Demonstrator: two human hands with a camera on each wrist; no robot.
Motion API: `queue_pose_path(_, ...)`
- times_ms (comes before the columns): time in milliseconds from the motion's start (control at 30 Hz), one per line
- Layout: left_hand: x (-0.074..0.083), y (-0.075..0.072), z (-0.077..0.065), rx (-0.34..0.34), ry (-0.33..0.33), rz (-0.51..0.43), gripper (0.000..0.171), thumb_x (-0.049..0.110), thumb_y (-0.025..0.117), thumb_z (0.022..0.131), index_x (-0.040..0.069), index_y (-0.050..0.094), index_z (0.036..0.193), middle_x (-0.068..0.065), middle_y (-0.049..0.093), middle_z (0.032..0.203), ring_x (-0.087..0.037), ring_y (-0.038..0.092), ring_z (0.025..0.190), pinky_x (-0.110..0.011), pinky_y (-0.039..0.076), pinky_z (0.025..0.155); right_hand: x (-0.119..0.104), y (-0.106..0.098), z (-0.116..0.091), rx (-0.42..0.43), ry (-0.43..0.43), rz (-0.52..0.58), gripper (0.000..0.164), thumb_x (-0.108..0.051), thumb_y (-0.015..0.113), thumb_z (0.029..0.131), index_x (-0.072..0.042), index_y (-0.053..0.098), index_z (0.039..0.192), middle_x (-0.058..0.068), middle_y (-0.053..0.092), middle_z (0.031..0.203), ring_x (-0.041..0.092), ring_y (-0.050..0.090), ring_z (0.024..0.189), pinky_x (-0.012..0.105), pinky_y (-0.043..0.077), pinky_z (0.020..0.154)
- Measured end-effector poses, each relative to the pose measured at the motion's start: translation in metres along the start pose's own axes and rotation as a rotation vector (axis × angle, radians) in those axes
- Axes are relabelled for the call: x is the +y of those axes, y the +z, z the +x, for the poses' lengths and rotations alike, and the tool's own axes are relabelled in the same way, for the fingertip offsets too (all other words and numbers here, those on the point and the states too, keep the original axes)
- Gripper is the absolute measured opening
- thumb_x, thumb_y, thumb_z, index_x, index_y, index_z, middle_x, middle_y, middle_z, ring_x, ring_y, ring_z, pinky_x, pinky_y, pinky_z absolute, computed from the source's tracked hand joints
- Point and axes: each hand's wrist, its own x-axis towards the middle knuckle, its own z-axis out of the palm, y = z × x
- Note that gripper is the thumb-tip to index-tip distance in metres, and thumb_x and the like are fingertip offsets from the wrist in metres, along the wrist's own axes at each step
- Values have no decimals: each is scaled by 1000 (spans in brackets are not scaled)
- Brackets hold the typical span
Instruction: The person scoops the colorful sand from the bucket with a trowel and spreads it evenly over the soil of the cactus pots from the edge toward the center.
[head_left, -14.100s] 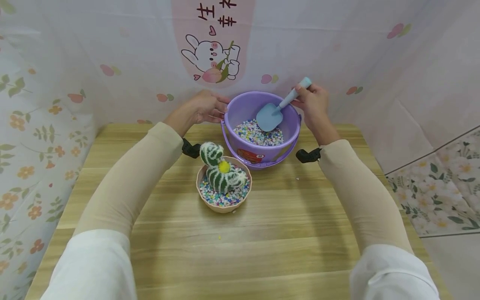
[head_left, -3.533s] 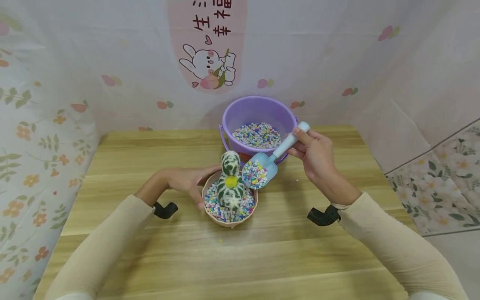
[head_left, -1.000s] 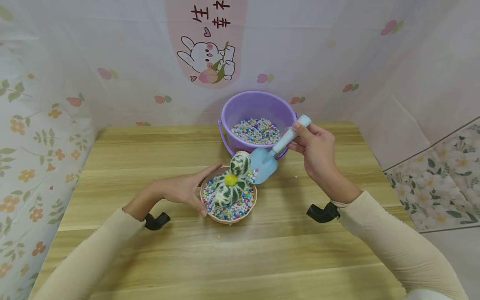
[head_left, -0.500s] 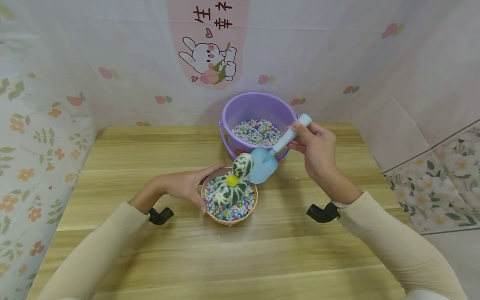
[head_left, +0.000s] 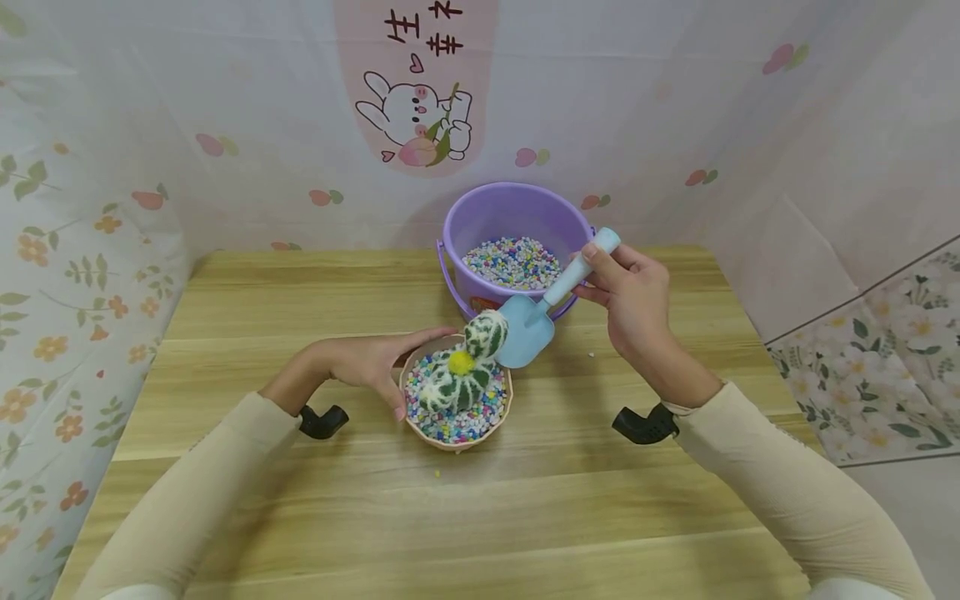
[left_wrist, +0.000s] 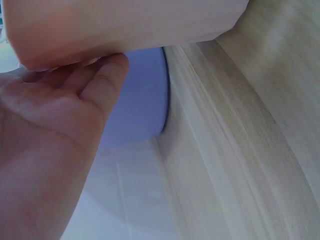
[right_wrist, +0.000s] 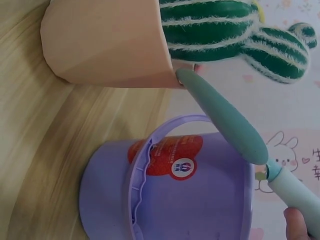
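Observation:
A peach flowerpot [right_wrist: 110,45] holds a green, white-ribbed cactus [head_left: 450,390] with a yellow flower, set in multicoloured pebbles [head_left: 453,427]. My left hand [head_left: 371,367] grips the pot's left side, thumb toward me; in the left wrist view its fingers [left_wrist: 107,75] press against the wall. My right hand [head_left: 637,300] pinches the handle of a light blue shovel [head_left: 527,329]. The shovel's blade is bare and tilted, its tip at the pot's right rim beside the cactus. In the right wrist view the blade appears edge-on, its tip right at the rim.
Behind the pot stands a purple bucket [head_left: 480,217] of pebbles, its handle folded down toward me. The wooden table [head_left: 337,517] has a few stray pebbles on it. Patterned cloth [head_left: 255,108] hangs behind and at the left.
My left hand has gone from the bucket to the pot. The shovel has come from the bucket to the pot; its pebbles have slid off the blade. In the last half second, almost nothing moves.

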Motion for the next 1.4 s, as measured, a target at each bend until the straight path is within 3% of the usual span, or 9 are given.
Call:
queue_pose_path(300,2,-4,4,-32,-27,-50,129,34,91,67,14,0,157,-5,13,161,-22,20,145,-41,25,117,0,-3,2,17,30,-1,23,-15,76,84,1,71,100,12,73,86,18,72,72,30,60,63)
queue_pose_path(600,4,-2,-5,-35,-45,-71,129,26,90,68,8,-3,156,-10,14,160,-27,21,145,-43,25,117,6,-3,0,17,82,30,22,-14,75,86,2,69,100,14,74,89,20,73,75,30,60,63)
queue_pose_path(800,5,-6,-8,-25,-20,-101,117,29,82,79,5,-3,156,-12,5,163,-28,13,149,-47,20,119,5,-6,2,24,105,43,21,-14,74,87,2,69,99,13,74,88,20,73,76,31,60,65)
queue_pose_path(900,9,-10,-10,50,-20,-98,99,26,72,89,7,2,157,-12,9,163,-28,14,149,-48,19,119,0,-8,4,22,103,70,19,-12,74,87,2,69,98,11,73,86,19,73,74,30,60,65)
queue_pose_path(1067,19,-18,-9,337,-27,-91,64,25,57,99,4,28,153,-13,38,153,-28,38,140,-46,32,114,-13,-12,14,39,63,128,16,-10,72,87,4,68,95,12,72,82,20,73,73,31,60,66)
queue_pose_path(1200,33,-24,1,527,2,-237,54,23,52,102,-3,38,146,-21,50,142,-33,49,131,-41,42,108,-25,-16,26,61,28,160,17,-9,72,88,6,67,95,13,71,79,21,73,72,32,60,66)
queue_pose_path(1300,42,-30,11,588,-7,-368,53,22,50,102,-7,37,145,-28,49,139,-37,50,129,-41,44,105,-32,-19,36,77,20,184,18,-9,71,88,6,65,95,12,70,77,22,73,73,33,59,67)
queue_pose_path(1400,47,-36,20,593,-47,-443,54,23,48,103,-10,35,144,-32,47,139,-39,50,128,-43,43,106,-36,-21,46,94,28,206,17,-8,71,88,6,65,96,12,70,76,23,73,74,34,59,68)
